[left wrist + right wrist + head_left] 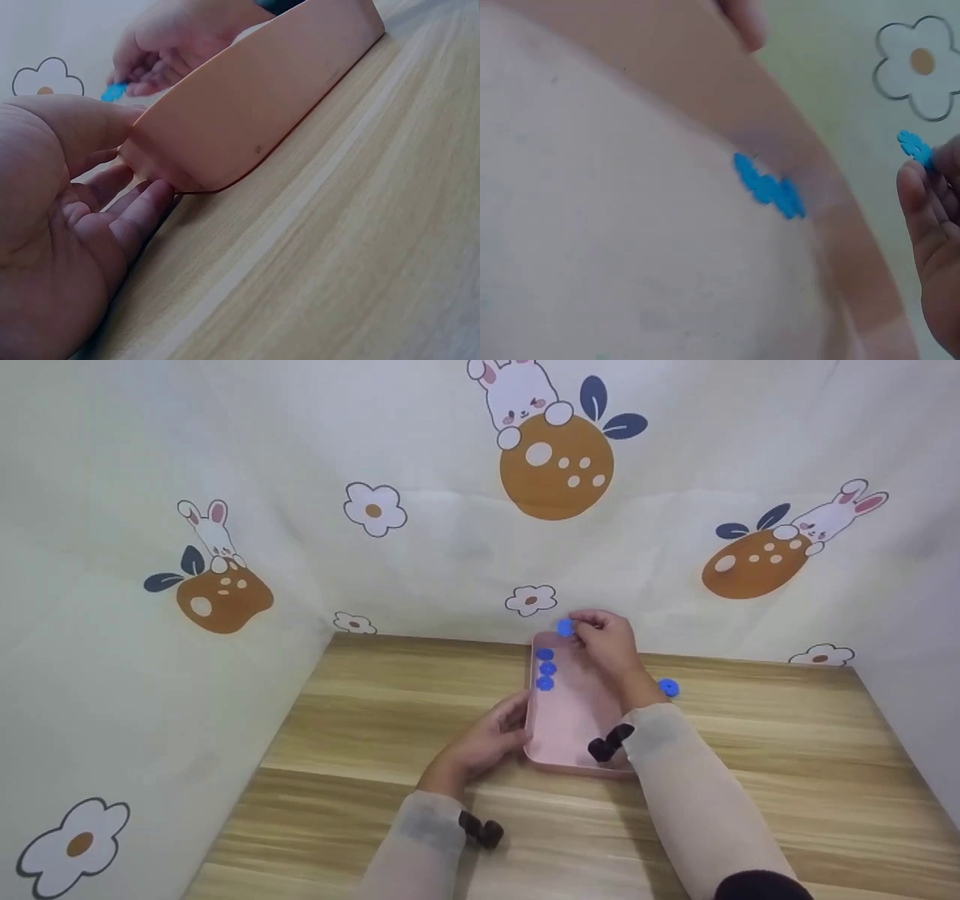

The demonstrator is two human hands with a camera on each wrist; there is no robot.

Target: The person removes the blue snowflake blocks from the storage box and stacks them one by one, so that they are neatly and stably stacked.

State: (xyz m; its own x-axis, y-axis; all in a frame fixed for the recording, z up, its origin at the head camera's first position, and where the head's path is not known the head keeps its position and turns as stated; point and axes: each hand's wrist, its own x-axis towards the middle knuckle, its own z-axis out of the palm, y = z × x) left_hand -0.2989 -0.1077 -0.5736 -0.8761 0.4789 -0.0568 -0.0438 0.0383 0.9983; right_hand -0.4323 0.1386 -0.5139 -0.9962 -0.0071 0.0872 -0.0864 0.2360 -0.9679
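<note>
A shallow pink tray (574, 720) lies lengthwise on the table. My left hand (487, 742) holds its left side, with thumb and fingers against the wall and rim, as the left wrist view (67, 202) of that hand shows. Above the tray's far end, my right hand (611, 645) pinches a blue snowflake building disc (565, 628) between thumb and fingers. The right wrist view has this notched disc (915, 146) raised off the tray. Three similar blue discs (546, 668) form a column inside, by the left wall.
Another blue disc (668, 688) lies on the wooden table (360, 712) to the right of the tray, beside my right wrist. Behind the table hangs a pale cloth (435, 562) printed with rabbits, oranges and flowers. Small black devices (480, 830) are strapped at both wrists.
</note>
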